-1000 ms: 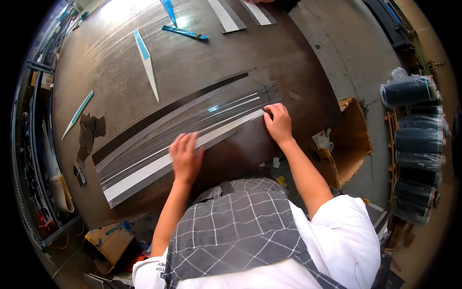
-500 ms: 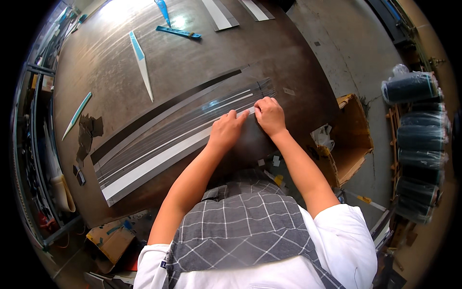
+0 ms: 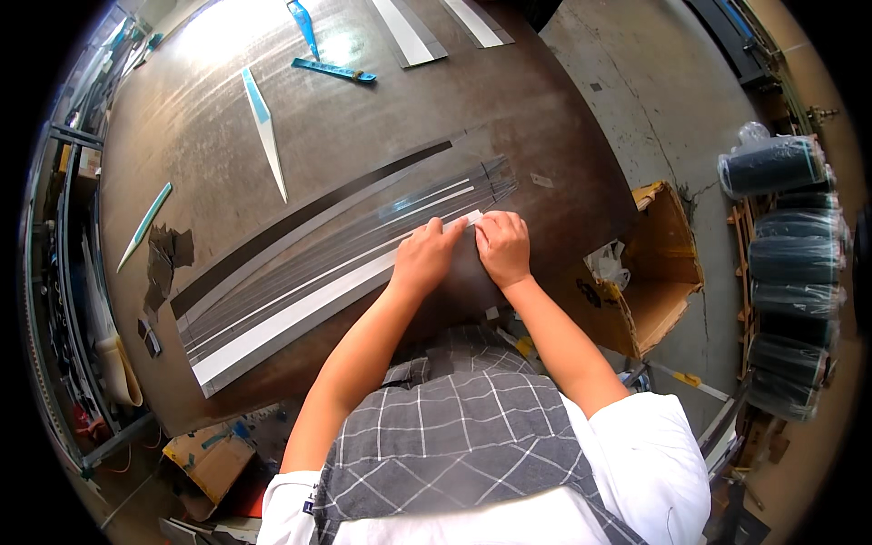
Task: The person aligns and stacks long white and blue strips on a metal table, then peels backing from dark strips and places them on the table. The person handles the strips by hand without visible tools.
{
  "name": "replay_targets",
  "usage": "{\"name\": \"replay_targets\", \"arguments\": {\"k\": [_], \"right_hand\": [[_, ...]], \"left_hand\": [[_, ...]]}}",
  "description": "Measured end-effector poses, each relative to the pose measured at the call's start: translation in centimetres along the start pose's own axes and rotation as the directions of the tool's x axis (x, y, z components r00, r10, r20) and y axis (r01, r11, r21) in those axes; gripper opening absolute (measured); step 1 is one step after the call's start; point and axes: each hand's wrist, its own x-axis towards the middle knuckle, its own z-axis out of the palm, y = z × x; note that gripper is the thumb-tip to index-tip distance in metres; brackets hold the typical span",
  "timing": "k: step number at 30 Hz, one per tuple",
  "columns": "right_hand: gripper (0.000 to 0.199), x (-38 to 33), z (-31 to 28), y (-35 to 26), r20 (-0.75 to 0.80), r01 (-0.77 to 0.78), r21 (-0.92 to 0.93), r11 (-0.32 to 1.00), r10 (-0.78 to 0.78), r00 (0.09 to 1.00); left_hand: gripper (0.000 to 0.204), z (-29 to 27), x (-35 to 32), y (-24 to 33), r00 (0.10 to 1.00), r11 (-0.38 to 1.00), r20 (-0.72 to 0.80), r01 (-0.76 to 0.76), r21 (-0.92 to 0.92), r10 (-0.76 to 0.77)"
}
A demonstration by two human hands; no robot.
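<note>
A long white strip (image 3: 300,328) lies along the near edge of a dark, lined sheet (image 3: 318,263), slanting up to the right. At the strip's right end, my left hand (image 3: 424,257) holds it, fingers bent and thumb side toward the other hand. Right beside it my right hand (image 3: 504,247) pinches the tip of the strip; the fingertips partly hide it. Thinner white lines run along the sheet above the strip. A curved black band (image 3: 313,222) lies along the far side of the sheet.
The brown table (image 3: 363,118) carries a white-and-blue pointed blade-like tool (image 3: 265,136), a blue-handled tool (image 3: 304,30), a teal-edged tool (image 3: 145,222) and dark scraps (image 3: 168,254). An open cardboard box (image 3: 668,272) stands beside the table's right edge. Wrapped rolls (image 3: 795,259) are stacked farther right.
My right hand has come slightly down and left, closer to the left hand. The left hand has shifted down a little, its fingers now more bent at the strip's end.
</note>
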Motion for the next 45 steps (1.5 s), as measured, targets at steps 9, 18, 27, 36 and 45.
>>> {"name": "replay_targets", "arguments": {"k": [9,18,27,36,45], "right_hand": [[0.009,0.8,0.6,0.9,0.080,-0.154,0.065,0.986,0.148,0.986],[0.005,1.6,0.9,0.6,0.048,-0.217,0.083,0.973,0.213,0.976],[0.008,1.6,0.8,0.4,0.076,-0.149,-0.025,0.989,0.150,0.986],[0.035,0.0,-0.6,-0.3,0.089,-0.077,-0.119,0.990,0.087,0.992],[0.016,1.6,-0.5,1.4,0.143,-0.193,0.131,0.972,0.174,0.974]], "left_hand": [[0.046,-0.2,0.0,0.0,1.000,1.000,0.013,0.001,0.011,-0.001],[0.046,-0.1,-0.1,0.2,1.000,1.000,0.025,0.017,0.000,-0.017],[0.046,-0.1,0.1,0.3,1.000,1.000,0.020,0.025,-0.019,-0.025],[0.046,0.2,0.2,0.3,1.000,0.999,0.009,0.018,-0.038,-0.018],[0.048,0.5,0.4,-0.1,1.000,1.000,0.019,0.002,-0.021,-0.002]]}}
